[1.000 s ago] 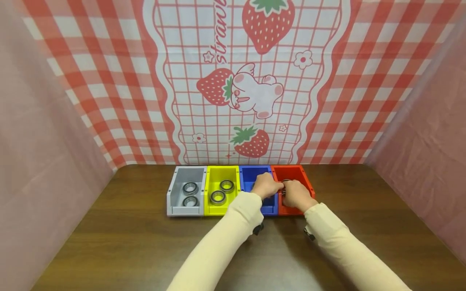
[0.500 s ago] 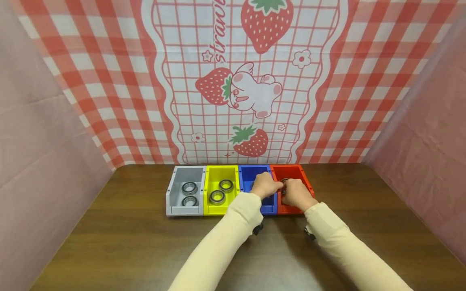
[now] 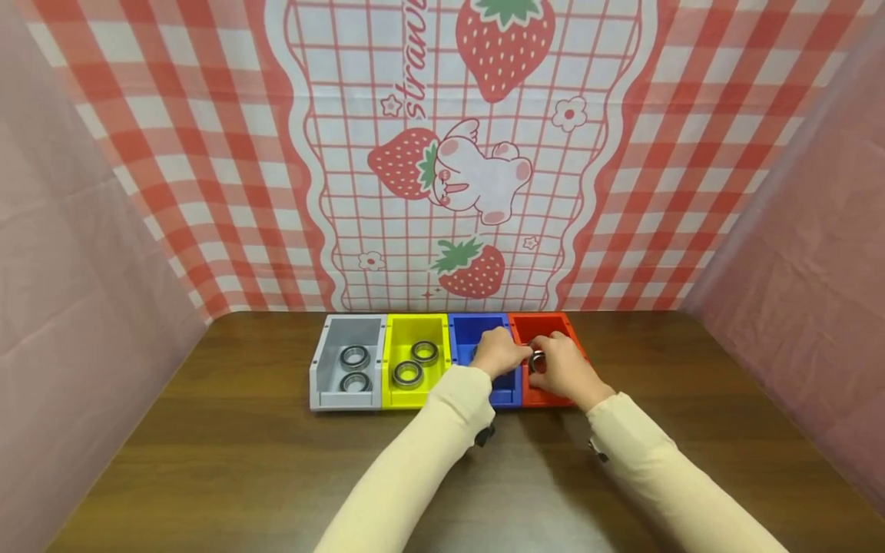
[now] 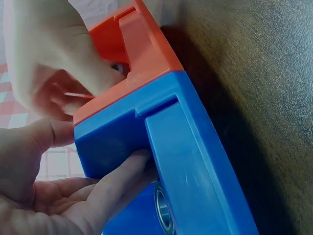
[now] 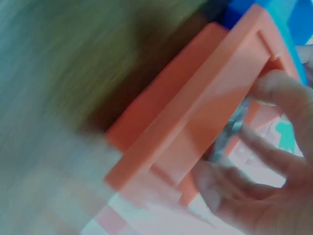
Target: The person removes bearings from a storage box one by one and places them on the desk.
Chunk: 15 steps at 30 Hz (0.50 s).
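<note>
My right hand (image 3: 568, 374) reaches into the red bin (image 3: 538, 326) at the right end of the row. Its thumb and fingers hold a ring bearing (image 5: 234, 126), which looks blurred in the right wrist view. My left hand (image 3: 499, 353) grips the side wall of the blue bin (image 4: 195, 161) where it meets the red one. Its thumb lies over the wall's top edge, and its fingers reach down inside the blue bin. Close to those fingers a bearing (image 4: 159, 201) stands on edge against the front lip. The rest of the blue bin's contents is hidden by my hand.
To the left are a yellow bin (image 3: 396, 330) and a grey bin (image 3: 333, 338), each with two bearings lying in it. The joined bins stand at the back of a wooden table (image 3: 235, 461). A checked strawberry cloth (image 3: 442, 223) hangs behind, with pink cloth at both sides.
My right hand's fingers have spread around the bearing, which shows more between thumb and fingers. My left hand stays at the bin wall. The head view has shifted slightly.
</note>
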Motion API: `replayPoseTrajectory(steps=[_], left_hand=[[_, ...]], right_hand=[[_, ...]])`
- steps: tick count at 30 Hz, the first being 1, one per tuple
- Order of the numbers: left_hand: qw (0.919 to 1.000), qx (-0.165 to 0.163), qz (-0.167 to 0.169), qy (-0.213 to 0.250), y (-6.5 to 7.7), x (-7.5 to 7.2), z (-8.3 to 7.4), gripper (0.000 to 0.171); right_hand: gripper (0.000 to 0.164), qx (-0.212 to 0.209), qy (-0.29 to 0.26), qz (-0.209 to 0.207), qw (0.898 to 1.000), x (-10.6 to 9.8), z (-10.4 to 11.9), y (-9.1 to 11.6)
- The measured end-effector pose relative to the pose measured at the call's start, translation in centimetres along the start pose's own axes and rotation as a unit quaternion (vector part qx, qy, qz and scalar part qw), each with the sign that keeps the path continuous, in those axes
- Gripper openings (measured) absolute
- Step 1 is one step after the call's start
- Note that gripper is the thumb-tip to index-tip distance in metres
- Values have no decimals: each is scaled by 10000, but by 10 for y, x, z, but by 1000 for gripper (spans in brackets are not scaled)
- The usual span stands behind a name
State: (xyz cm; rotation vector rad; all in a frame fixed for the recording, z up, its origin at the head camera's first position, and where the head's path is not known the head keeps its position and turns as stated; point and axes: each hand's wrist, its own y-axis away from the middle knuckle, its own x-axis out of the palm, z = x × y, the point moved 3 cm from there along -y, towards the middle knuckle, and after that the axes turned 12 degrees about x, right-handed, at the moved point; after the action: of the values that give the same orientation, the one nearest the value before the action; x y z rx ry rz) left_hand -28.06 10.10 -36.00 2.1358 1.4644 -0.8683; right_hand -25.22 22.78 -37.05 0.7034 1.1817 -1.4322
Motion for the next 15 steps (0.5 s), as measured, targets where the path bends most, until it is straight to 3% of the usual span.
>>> replayPoseTrajectory(steps=[5, 15], left_hand=[[9999, 72, -10, 108, -1, -2, 0, 49], [9997, 53, -5, 255, -1, -2, 2, 44]], right_hand=[[34, -230, -4, -394, 9990, -5, -2, 3], [36, -533, 216, -430, 9974, -18, -1, 19]])
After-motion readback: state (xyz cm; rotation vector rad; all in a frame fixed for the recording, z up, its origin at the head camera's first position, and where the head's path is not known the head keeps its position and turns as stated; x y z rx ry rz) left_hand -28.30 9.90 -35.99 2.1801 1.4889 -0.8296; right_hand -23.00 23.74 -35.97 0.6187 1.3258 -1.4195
